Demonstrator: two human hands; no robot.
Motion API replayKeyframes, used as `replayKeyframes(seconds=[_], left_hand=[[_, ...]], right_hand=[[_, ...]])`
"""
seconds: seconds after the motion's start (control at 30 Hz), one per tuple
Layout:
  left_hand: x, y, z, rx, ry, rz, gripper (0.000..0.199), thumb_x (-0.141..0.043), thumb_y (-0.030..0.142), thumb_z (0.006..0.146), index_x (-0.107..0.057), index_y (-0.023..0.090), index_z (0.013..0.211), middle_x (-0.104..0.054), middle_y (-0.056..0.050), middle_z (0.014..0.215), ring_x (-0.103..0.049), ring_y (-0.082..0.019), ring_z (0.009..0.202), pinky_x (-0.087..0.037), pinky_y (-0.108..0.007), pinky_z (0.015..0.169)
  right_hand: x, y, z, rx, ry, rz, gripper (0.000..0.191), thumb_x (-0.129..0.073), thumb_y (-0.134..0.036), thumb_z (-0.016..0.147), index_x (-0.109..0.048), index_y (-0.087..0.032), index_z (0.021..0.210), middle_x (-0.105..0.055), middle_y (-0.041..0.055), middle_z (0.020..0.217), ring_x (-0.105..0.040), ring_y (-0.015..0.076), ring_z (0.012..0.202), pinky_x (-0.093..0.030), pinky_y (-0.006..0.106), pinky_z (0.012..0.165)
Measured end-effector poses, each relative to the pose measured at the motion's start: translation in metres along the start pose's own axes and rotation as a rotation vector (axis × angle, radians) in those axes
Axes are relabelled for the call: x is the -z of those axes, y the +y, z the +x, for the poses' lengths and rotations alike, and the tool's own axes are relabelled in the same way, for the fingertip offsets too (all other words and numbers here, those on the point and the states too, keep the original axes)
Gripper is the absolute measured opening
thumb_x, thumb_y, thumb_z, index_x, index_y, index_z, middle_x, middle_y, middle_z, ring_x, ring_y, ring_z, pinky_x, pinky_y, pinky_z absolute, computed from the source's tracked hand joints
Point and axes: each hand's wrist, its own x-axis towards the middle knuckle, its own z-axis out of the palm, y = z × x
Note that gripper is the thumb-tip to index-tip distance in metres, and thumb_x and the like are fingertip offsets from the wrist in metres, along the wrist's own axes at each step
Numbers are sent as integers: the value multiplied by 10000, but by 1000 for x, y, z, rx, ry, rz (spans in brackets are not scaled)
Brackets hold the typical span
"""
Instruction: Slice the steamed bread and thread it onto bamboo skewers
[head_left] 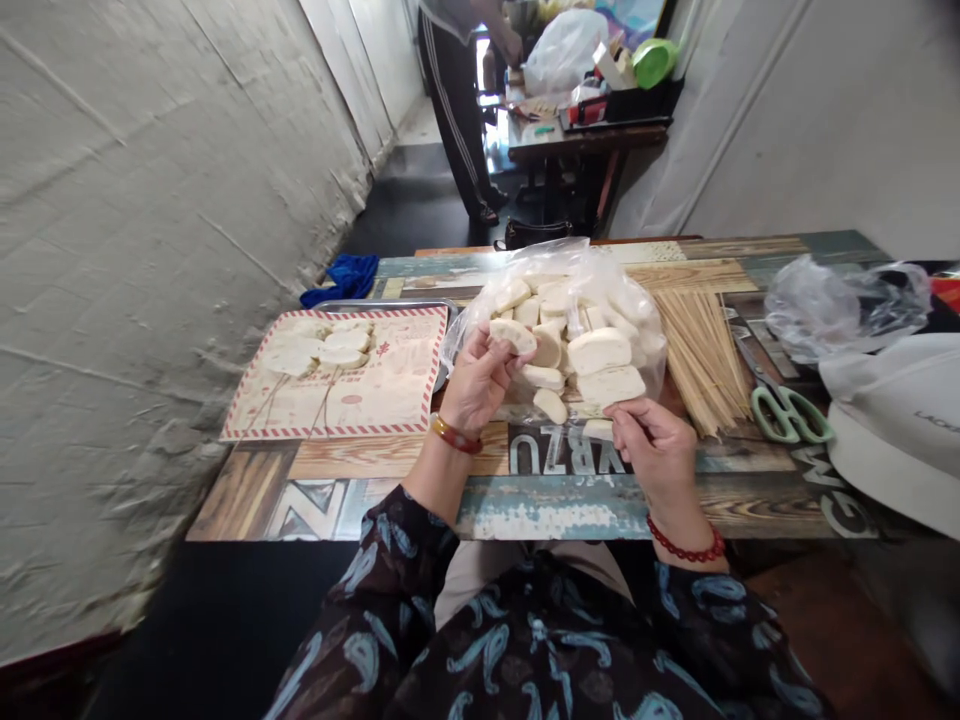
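My left hand [484, 375] pinches a pale steamed-bun slice [512, 335] between thumb and fingers, above a clear plastic bag full of such slices. My right hand [654, 440] is closed at the lower end of a wooden skewer, mostly hidden by the fingers. Two bun slices [606, 368] sit one above the other at its far end. In the bag's opening lies a heap of loose slices [551, 300]; one slice [551, 405] rests near the bag's front edge. To the left, skewered slices [341, 348] lie on a paper sheet [397, 385] with a striped border.
A metal tray [452, 312] is under the paper. Right of the bag are bamboo skewers [701, 360], green-handled scissors [791, 412], a plastic bag [814, 305] and a white cap [900, 420]. A blue cloth [343, 278] lies back left. Another person [457, 100] stands by a farther table [555, 145].
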Motion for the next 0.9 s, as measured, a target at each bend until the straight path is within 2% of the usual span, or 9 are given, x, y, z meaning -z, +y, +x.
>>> replayKeyframes(seconds=[0.1,0.17,0.33,0.53,0.63,0.7,0.77,0.83,0.9], left_hand=[[2,1,0,-56,-11,4,261,-867,215,723,-661,210,882,-741,-25,1128,-698,-189,1061,-562,-321,928],[4,2,0,-93,-9,16,233,-873,204,709,-684,207,844,-731,-21,1175,-686,-170,1048,-557,-279,876],[8,6,0,-107,19,71,212,-852,236,737,-741,219,916,-746,-24,1090,-641,-96,787,-464,-180,578],[13,5,3,-72,2,113,305,-849,337,748,-695,227,986,-770,-28,1017,-650,-89,603,-366,-178,444],[14,1,-1,-56,34,103,297,-828,320,771,-674,228,1007,-768,-30,1029,-656,-95,605,-423,-200,496],[12,0,-3,-37,-2,36,198,-783,253,814,-684,209,981,-756,-42,1067,-705,-139,769,-525,-254,666],[11,0,-4,-32,-27,-43,123,-687,129,858,-715,191,960,-747,-39,1081,-704,-164,919,-542,-281,809],[10,1,-5,-20,-57,-78,196,-568,97,917,-741,180,961,-746,-47,1085,-690,-173,959,-534,-296,868],[10,2,-7,-7,-74,-92,290,-465,177,1001,-752,183,962,-747,-54,1089,-683,-176,944,-527,-304,858]], right_hand=[[0,-2,-1,12,-14,-9,126,-665,-242,879,-741,-181,801,-551,-59,505,-453,81,401,-343,205,403],[1,-3,-1,24,-19,-15,118,-665,-230,870,-744,-183,797,-560,-54,508,-464,85,410,-349,206,406],[2,-4,0,26,-34,-38,127,-653,-240,887,-746,-188,816,-556,-57,506,-464,85,404,-351,203,409],[2,-11,-3,21,-32,-86,149,-661,-280,877,-747,-184,804,-551,-46,511,-464,97,424,-363,214,413],[5,-16,-11,-21,-5,-115,155,-680,-319,872,-755,-188,835,-550,-42,524,-462,103,426,-356,223,405],[7,-17,-17,-50,44,-142,162,-698,-342,865,-759,-192,855,-545,-40,527,-460,109,426,-345,230,396],[7,-18,-22,-76,32,-141,179,-709,-365,862,-761,-193,864,-550,-33,537,-462,116,430,-344,238,393],[5,-18,-27,-91,-12,-129,187,-721,-378,857,-761,-195,863,-555,-31,545,-464,117,438,-353,238,396],[2,-18,-32,-105,-45,-126,180,-729,-374,850,-762,-197,863,-549,-36,542,-460,112,440,-360,228,398]])
